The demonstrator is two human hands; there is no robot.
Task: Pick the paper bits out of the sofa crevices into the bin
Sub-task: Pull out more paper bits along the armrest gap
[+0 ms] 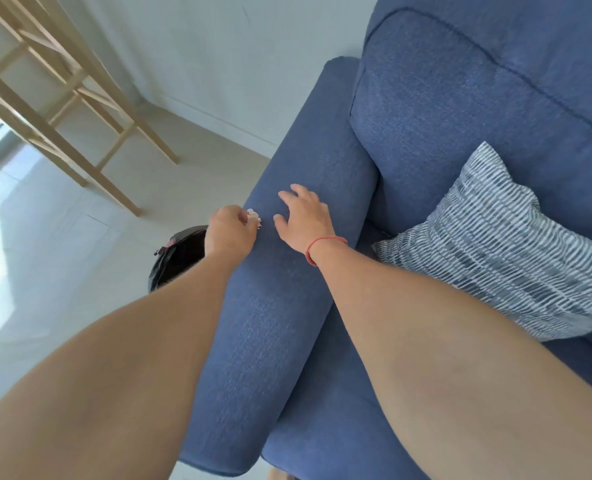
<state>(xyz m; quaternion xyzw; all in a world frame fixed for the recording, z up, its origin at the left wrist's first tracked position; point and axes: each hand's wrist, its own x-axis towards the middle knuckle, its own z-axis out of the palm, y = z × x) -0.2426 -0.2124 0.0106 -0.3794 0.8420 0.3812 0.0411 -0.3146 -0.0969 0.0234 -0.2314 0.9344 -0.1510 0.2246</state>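
- The left hand (230,233) is closed into a loose fist, and a small crumpled paper bit (254,216) is pinched at its fingertips.
- The paper bit is held just above the outer edge of the sofa armrest (287,271).
- The bin (178,256), lined with a dark bag, is seen just below and behind the left hand, partly hidden by the forearm.
- The right hand (305,216) is spread wide, nothing is held in it, and its fingers are laid on the armrest just beside the left hand.
- A red band (322,244) is worn at the right wrist.
- A striped cushion (502,244) lies well to the right of the right hand.
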